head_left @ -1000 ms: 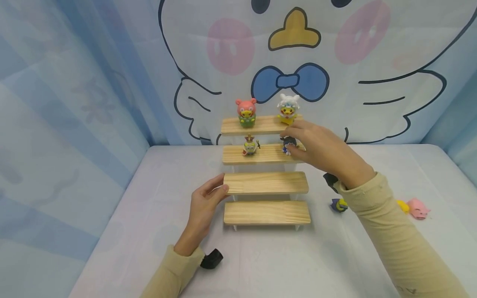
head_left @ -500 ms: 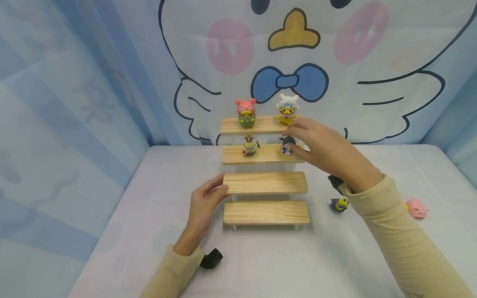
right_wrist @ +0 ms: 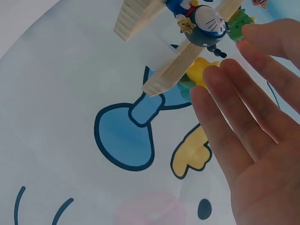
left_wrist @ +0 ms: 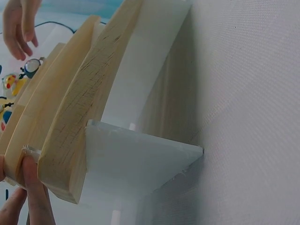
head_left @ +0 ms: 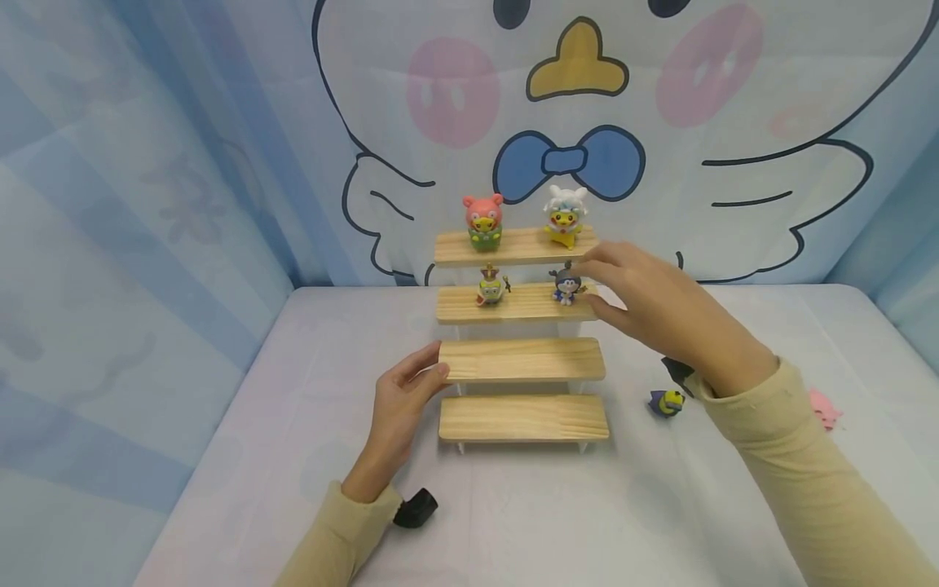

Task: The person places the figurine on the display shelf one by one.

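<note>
A four-step wooden display stand (head_left: 522, 360) stands on the white-covered table. My left hand (head_left: 399, 399) holds the left end of its second-lowest board; in the left wrist view, fingers (left_wrist: 35, 192) lie at the board's end. On the second board from the top, a dark-topped blue and white figurine (head_left: 566, 285) stands upright at the right. Just right of it, my right hand (head_left: 653, 310) has its fingers spread and holds nothing. In the right wrist view, a gap separates the fingers (right_wrist: 243, 93) from this figurine (right_wrist: 206, 26). A crowned figurine (head_left: 490, 289) stands at that board's left.
The top board carries a pink-hooded figurine (head_left: 483, 224) and a white-hooded yellow one (head_left: 564, 218). A yellow and dark blue figurine (head_left: 666, 403) lies right of the stand. Farther right, a pink figurine (head_left: 825, 409) is partly behind the right sleeve. A printed cloth hangs behind.
My right hand has let go of the dark-topped figurine and drawn back slightly to the right, its fingers wider apart. The figurine stays on the board. My left hand keeps its place.
</note>
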`<state>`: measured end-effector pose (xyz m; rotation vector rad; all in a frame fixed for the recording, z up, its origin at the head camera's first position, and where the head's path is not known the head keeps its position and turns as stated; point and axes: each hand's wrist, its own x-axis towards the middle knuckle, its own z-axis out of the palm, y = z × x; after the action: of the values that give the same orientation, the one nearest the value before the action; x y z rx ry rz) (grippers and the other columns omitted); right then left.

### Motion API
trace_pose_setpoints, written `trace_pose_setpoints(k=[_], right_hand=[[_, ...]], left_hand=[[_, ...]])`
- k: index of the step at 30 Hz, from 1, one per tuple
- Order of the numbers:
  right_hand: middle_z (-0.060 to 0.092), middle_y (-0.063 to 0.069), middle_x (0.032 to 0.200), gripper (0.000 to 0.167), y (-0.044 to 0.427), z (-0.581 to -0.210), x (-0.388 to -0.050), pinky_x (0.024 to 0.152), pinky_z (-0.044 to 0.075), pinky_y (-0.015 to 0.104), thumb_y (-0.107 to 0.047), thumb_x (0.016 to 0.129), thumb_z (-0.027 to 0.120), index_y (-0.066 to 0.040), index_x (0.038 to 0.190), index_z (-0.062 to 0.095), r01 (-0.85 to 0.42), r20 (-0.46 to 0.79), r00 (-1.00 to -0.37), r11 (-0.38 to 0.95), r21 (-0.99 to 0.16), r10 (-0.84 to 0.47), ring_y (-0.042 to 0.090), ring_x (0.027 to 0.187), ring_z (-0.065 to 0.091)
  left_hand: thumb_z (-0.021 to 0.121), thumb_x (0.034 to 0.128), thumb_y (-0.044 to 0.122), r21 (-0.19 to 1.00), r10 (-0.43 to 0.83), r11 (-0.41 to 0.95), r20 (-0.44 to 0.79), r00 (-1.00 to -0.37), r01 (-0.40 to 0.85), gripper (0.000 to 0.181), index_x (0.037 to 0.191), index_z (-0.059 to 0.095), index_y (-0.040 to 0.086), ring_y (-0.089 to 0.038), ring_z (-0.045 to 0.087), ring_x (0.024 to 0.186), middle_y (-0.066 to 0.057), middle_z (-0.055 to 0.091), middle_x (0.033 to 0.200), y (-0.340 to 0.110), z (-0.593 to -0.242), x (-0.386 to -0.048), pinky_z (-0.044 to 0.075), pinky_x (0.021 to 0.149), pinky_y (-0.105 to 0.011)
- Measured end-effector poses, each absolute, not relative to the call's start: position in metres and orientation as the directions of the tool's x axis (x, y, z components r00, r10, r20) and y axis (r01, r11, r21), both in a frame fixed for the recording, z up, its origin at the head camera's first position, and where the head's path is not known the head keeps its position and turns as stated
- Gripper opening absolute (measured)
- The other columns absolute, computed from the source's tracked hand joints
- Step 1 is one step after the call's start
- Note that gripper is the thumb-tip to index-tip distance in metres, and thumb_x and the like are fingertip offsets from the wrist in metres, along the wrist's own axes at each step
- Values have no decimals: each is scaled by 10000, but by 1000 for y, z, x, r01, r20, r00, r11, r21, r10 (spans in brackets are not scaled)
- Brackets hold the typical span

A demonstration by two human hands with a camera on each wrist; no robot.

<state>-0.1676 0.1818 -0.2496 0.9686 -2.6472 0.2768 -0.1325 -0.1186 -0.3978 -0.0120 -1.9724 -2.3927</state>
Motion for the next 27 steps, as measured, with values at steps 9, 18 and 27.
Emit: trace_pose_setpoints(k=[9, 18, 27], right_hand=[[648, 130, 1140, 334, 192, -259, -160, 859, 597, 460, -14, 842, 765, -28, 1165, 682, -671, 358, -708, 738, -72, -608, 287, 1061, 616], [647, 147, 1158, 359, 201, -273, -156, 826, 603, 471, -33, 850, 759, -14, 1197, 666, -644, 333, -735, 762, -70, -591, 309, 1074, 616], [644, 160, 1167, 367, 209, -282, -151, 842, 601, 486, -31, 828, 781, -28, 1177, 667, -635, 313, -743, 771, -52, -591, 322, 1083, 626]], left_hand=[[705, 923, 74, 982, -35, -188, 21, -999, 27, 415, 1325, 612, 24, -150, 684, 1009, -174, 606, 1290, -119, -397, -133, 598, 914, -300], [701, 923, 64, 981, -35, -194, 21, -999, 28, 419, 1329, 607, 19, -147, 689, 993, -175, 606, 1297, -119, -397, -133, 600, 911, -308], [703, 927, 81, 983, -29, -182, 28, -999, 33, 419, 1330, 607, 24, -151, 686, 1007, -172, 605, 1295, -119, -398, -133, 598, 916, -312]])
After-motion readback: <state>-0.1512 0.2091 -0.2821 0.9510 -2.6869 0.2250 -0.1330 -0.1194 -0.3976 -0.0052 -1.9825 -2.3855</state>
